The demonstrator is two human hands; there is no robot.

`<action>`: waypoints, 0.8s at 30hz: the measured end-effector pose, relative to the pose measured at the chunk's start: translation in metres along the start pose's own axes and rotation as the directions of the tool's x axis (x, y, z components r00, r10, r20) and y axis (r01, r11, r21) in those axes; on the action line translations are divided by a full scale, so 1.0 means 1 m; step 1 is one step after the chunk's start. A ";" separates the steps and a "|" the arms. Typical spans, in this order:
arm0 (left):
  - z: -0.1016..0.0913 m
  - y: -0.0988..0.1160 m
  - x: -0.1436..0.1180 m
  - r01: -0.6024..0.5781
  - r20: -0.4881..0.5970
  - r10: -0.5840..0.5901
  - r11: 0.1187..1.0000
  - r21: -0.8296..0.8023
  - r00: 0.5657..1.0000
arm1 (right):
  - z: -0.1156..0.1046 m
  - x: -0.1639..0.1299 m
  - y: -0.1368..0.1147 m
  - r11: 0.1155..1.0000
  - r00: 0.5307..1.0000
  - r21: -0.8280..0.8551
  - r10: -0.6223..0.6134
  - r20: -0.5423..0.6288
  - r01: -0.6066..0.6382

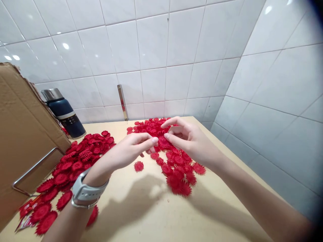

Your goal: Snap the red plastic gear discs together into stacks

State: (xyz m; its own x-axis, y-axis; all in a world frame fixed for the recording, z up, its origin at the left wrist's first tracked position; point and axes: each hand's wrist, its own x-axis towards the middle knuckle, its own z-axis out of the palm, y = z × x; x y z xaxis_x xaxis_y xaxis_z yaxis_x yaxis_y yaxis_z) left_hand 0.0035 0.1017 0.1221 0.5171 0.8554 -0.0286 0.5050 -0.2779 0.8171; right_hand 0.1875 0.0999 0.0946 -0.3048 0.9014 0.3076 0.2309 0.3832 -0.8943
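Note:
My left hand point(137, 146) wears a pale watch strap point(88, 190) at the wrist. Its thumb presses against the index finger; whatever may be between them is hidden. Facing it, my right hand point(185, 136) has thumb and index finger curved apart, with a gap between their tips. Behind and below both hands lies a heap of red toothed-edge felt-like discs point(178, 168), flower-shaped. One single red disc point(138, 166) lies below my left hand, apart from the heap.
A larger pile of red discs point(83, 156) covers the table's left side. Beyond it, a dark blue bottle point(67, 114) stands by a cardboard box point(27, 134) with a bent metal wire point(37, 168). Red wrappers point(26, 210) lie front left. White tiled walls point(153, 80) bound the table point(143, 218).

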 end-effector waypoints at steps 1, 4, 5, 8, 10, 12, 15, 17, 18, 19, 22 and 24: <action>0.002 0.000 0.001 -0.001 0.014 0.001 1.000 -0.013 1.000 | 0.001 -0.001 -0.001 0.999 1.000 -0.031 -0.019 -0.006 0.019; 0.006 0.002 0.001 -0.008 0.001 0.008 1.000 -0.015 1.000 | 0.002 -0.003 -0.003 0.992 0.998 -0.110 -0.057 -0.019 0.055; 0.006 0.003 0.000 -0.016 -0.010 0.016 1.000 -0.004 1.000 | 0.002 -0.003 -0.003 0.990 0.998 -0.124 -0.067 -0.021 0.064; 0.007 0.005 -0.002 -0.061 -0.044 0.061 0.998 0.015 0.997 | 0.000 -0.003 -0.004 0.992 0.997 -0.108 -0.071 -0.019 0.068; 0.007 0.005 -0.002 -0.089 -0.056 0.090 0.996 0.011 0.994 | -0.001 -0.003 -0.003 0.998 0.999 -0.044 -0.045 0.008 0.045; 0.009 0.005 -0.002 -0.105 -0.068 0.104 0.994 -0.004 0.992 | -0.002 -0.002 -0.002 0.999 0.998 0.028 -0.018 0.054 0.016; 0.013 0.003 -0.001 -0.141 -0.093 0.136 0.989 -0.044 0.986 | -0.001 -0.001 0.000 0.995 0.996 0.100 -0.004 0.086 -0.005; 0.015 0.001 0.000 -0.169 -0.099 0.160 0.982 -0.088 0.982 | 0.000 0.000 0.000 0.990 0.995 0.140 -0.002 0.101 -0.013; 0.016 0.001 0.001 -0.179 -0.103 0.167 0.977 -0.114 0.981 | 0.000 0.000 0.000 0.987 0.993 0.161 -0.003 0.114 -0.015; 0.017 0.001 0.001 -0.187 -0.108 0.173 0.972 -0.141 0.979 | 0.000 -0.001 0.000 0.983 0.992 0.182 -0.007 0.129 -0.017; 0.020 0.000 0.002 -0.224 -0.132 0.199 0.949 -0.220 0.971 | 0.000 -0.001 -0.002 0.974 0.988 0.225 -0.013 0.152 -0.022; 0.021 0.001 0.001 -0.239 -0.147 0.208 0.942 -0.237 0.967 | -0.001 -0.001 -0.003 0.978 0.993 0.208 0.000 0.114 -0.024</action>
State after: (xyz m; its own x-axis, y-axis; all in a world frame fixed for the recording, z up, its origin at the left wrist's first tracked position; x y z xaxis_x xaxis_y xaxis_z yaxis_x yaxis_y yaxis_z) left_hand 0.0188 0.0935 0.1106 0.5038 0.8334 0.2271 0.1885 -0.3627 0.9127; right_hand 0.1877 0.0976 0.0973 -0.4083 0.8726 0.2680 0.0407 0.3107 -0.9496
